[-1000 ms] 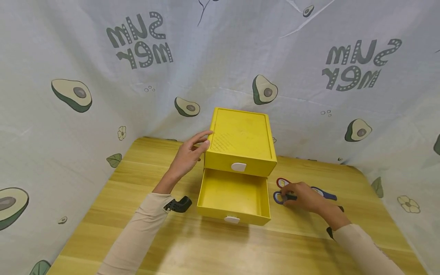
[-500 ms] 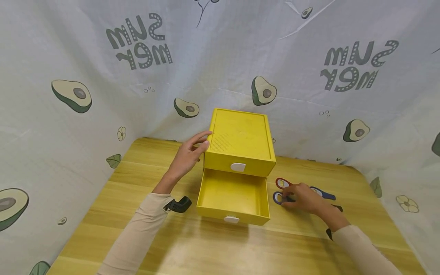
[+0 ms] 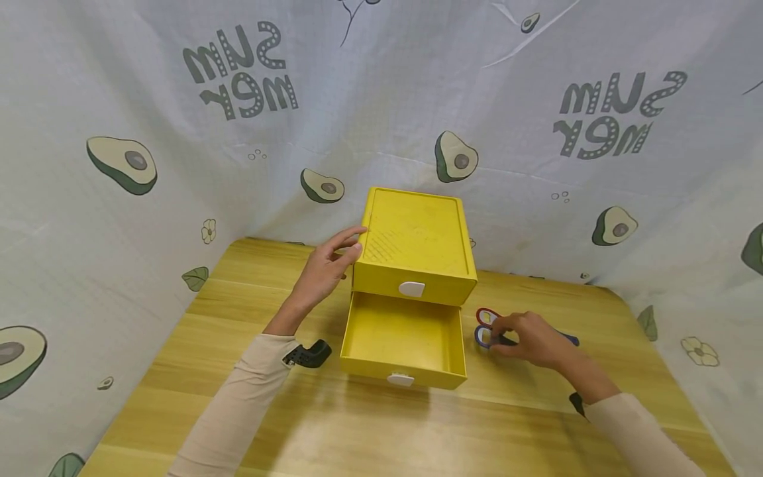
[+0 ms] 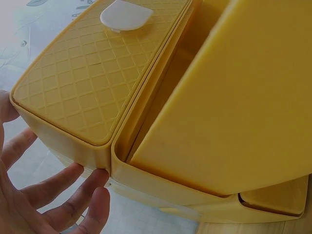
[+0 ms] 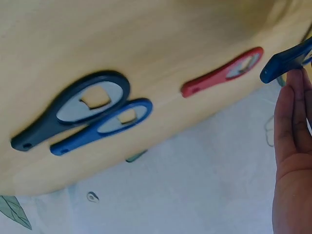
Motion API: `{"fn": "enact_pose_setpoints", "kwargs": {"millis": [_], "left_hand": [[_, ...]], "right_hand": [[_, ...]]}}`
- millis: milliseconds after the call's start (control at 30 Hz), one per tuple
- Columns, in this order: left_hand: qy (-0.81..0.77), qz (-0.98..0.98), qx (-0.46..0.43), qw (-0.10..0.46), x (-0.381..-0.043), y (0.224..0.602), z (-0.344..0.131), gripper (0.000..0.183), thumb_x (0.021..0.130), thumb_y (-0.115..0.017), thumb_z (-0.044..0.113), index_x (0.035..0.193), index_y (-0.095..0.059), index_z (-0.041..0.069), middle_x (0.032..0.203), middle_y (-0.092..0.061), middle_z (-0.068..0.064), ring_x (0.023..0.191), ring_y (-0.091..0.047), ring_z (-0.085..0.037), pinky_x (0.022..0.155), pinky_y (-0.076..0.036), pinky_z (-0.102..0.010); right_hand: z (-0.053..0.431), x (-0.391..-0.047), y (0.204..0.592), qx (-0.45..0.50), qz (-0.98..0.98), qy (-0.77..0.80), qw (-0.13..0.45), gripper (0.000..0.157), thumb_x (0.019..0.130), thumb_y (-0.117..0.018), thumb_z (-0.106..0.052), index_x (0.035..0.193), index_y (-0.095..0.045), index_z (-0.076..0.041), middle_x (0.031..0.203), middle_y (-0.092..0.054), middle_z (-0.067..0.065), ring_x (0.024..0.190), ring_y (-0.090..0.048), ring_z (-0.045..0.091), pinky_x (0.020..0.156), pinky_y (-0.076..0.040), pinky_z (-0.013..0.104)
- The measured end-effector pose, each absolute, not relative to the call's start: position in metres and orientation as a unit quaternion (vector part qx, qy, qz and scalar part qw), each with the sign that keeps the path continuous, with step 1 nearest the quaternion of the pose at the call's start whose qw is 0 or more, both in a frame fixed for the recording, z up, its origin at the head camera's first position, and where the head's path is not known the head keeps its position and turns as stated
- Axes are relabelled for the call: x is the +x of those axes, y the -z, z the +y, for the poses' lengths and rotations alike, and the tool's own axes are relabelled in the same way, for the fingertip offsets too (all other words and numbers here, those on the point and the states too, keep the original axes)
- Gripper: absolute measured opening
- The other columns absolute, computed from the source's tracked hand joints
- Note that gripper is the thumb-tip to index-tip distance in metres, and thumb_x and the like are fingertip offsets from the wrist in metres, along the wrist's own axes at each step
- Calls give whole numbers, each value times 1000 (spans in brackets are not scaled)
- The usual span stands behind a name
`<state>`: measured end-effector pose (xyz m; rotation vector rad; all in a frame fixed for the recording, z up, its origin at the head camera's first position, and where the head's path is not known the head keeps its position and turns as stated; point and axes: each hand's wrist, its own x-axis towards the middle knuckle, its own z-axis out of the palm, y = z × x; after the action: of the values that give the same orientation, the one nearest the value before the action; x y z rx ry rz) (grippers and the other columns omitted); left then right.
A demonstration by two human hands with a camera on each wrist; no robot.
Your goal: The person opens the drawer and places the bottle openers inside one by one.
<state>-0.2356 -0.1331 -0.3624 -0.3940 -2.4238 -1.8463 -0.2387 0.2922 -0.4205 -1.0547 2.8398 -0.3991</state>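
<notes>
A yellow two-drawer cabinet (image 3: 417,232) stands on the table, its lower drawer (image 3: 402,331) pulled out and its upper drawer front (image 3: 381,283) closed. My left hand (image 3: 318,275) touches the cabinet's left side with spread fingers; the left wrist view shows the fingertips along that wall. To the right of the drawer, my right hand (image 3: 530,339) pinches a blue bottle opener (image 5: 285,63) by its handle, and the opener's ring end points towards the cabinet. A red bottle opener (image 5: 224,73) lies just behind. Farther right, a second blue opener (image 5: 105,126) lies beside a larger dark opener (image 5: 73,112).
The wooden table (image 3: 369,437) extends in front of the cabinet and to both sides. A white curtain (image 3: 381,99) printed with avocados hangs behind and at the sides. White tabs (image 3: 401,379) mark the drawer fronts.
The right hand has risen slightly with the pinched blue bottle opener, now covering more of the openers behind it. The left hand and the drawers keep their places.
</notes>
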Motion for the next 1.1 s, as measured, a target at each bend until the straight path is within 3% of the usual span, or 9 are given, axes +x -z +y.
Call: {"fn": "enact_pose_setpoints", "kwargs": {"millis": [167, 267, 467, 733, 1100], "left_hand": [[599, -790, -129, 34, -237, 363, -133, 41, 104, -51, 42, 145, -52, 37, 144, -54, -7, 111, -62, -30, 83, -52, -50], [602, -787, -129, 34, -238, 365, -133, 41, 104, -51, 42, 145, -52, 37, 144, -54, -7, 111, -62, -30, 85, -51, -55], [601, -788, -129, 35, -238, 365, -134, 41, 104, -51, 42, 145, -52, 38, 144, -54, -7, 109, -62, -29, 84, -52, -54], [595, -792, -131, 37, -239, 364, -135, 42, 104, -50, 43, 145, -51, 38, 145, -54, -6, 109, -62, -27, 80, -52, -41], [600, -789, -126, 31, -239, 364, -135, 41, 103, -51, 45, 144, -51, 40, 145, -54, -5, 110, -62, -28, 86, -52, -55]], "right_hand": [[289, -236, 408, -366, 921, 128, 26, 16, 81, -83, -16, 88, -69, -20, 84, -66, -13, 76, -58, 2, 69, -56, 30], [286, -234, 400, -371, 920, 123, 7, 17, 80, -84, -17, 88, -70, -20, 83, -66, -13, 74, -55, 1, 66, -54, 28], [277, -228, 385, -388, 913, 121, -38, 21, 76, -87, -17, 88, -71, -19, 82, -67, -11, 69, -50, -1, 60, -49, 23], [261, -218, 360, -430, 889, 138, -74, 27, 70, -90, -12, 88, -71, -20, 85, -68, -11, 71, -51, -1, 59, -47, 18], [234, -204, 334, -436, 886, 144, -62, 27, 72, -90, -15, 91, -72, -21, 92, -70, -12, 78, -59, 2, 66, -54, 21]]}}
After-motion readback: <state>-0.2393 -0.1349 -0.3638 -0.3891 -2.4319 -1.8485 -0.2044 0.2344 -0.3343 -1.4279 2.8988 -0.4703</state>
